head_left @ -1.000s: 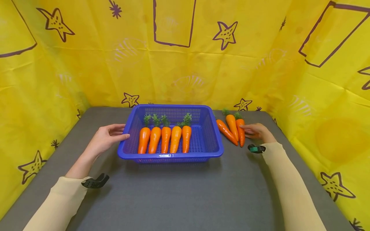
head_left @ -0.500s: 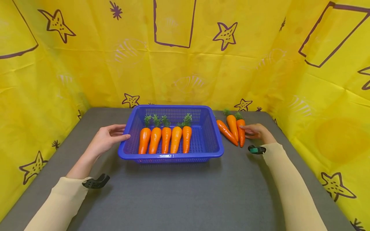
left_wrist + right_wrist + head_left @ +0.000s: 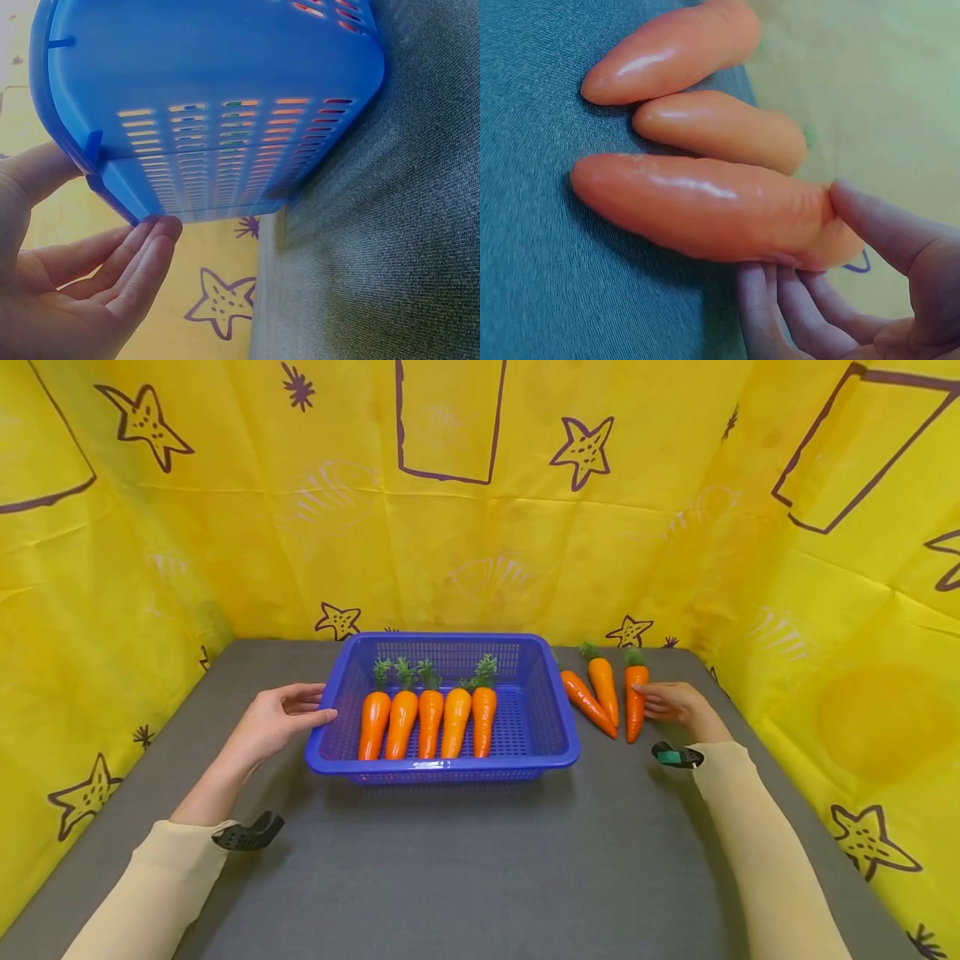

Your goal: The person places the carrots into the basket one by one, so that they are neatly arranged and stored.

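A blue plastic basket [image 3: 442, 766] with slotted walls stands on the grey table. My left hand [image 3: 272, 720] holds it by the left rim, thumb over the edge and fingers against the outer wall, as the left wrist view shows on the basket wall [image 3: 210, 67]. To the right of the basket, my right hand [image 3: 681, 706] pinches an orange toy carrot [image 3: 635, 706] near its leafy end. In the right wrist view the thumb lies on one side of this carrot [image 3: 697, 202], the fingers on the other, its tip low over the cloth.
Inside the basket several carrots [image 3: 431, 722] lie in a row, green tops towards the back. Two more, a slanted carrot [image 3: 587, 702] and an upright-lying carrot [image 3: 602, 681], rest between basket and right hand. A yellow patterned curtain [image 3: 450, 543] encloses the back and sides.
My right hand has shifted slightly right with the carrot, opening a gap between it and the two carrots beside it. The left hand and basket stay put.
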`<state>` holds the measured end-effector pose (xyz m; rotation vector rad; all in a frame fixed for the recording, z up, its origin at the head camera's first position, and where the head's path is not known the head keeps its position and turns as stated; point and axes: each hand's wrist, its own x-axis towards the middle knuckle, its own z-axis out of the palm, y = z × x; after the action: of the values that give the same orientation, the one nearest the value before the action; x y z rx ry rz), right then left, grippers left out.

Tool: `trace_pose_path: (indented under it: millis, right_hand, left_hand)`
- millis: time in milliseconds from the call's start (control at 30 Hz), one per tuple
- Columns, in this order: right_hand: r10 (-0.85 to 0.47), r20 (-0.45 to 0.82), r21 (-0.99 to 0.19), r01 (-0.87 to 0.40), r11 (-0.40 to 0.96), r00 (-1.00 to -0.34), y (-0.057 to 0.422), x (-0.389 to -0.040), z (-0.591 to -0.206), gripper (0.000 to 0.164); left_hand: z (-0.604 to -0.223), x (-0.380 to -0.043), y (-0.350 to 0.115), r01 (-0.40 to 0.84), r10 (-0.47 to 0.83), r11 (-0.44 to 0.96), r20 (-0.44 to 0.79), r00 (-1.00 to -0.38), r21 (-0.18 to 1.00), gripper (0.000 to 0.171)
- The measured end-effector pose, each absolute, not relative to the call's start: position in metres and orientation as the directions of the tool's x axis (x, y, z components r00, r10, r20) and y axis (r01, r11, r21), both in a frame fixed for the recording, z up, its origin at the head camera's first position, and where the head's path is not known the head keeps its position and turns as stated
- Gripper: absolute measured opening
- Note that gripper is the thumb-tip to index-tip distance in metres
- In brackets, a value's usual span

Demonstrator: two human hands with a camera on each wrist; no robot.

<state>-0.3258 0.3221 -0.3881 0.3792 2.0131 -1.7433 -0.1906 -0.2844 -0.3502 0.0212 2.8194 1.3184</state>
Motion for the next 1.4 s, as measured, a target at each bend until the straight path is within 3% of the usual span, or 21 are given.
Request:
trace_pose_path:
  millis: [600, 967, 1400]
  right_hand:
    - [-0.144, -0.396, -0.914, 0.373, 0.162, -0.907, 0.338, -0.296, -0.364, 0.083]
    - [-0.166, -0.347, -0.914, 0.293, 0.281, -0.923, 0.332, -0.283, -0.340, 0.082]
    - [-0.217, -0.306, -0.927, 0.239, 0.288, -0.927, 0.317, -0.269, -0.316, 0.081]
  left_hand:
    - [-0.350, -0.188, -0.285, 0.003, 0.027, 0.642, -0.019, -0.999, 0.766, 0.072]
    - [-0.351, -0.190, -0.286, 0.003, 0.028, 0.632, -0.020, -0.999, 0.775, 0.073]
    - [-0.353, -0.191, -0.286, 0.015, 0.036, 0.637, -0.010, -0.999, 0.771, 0.074]
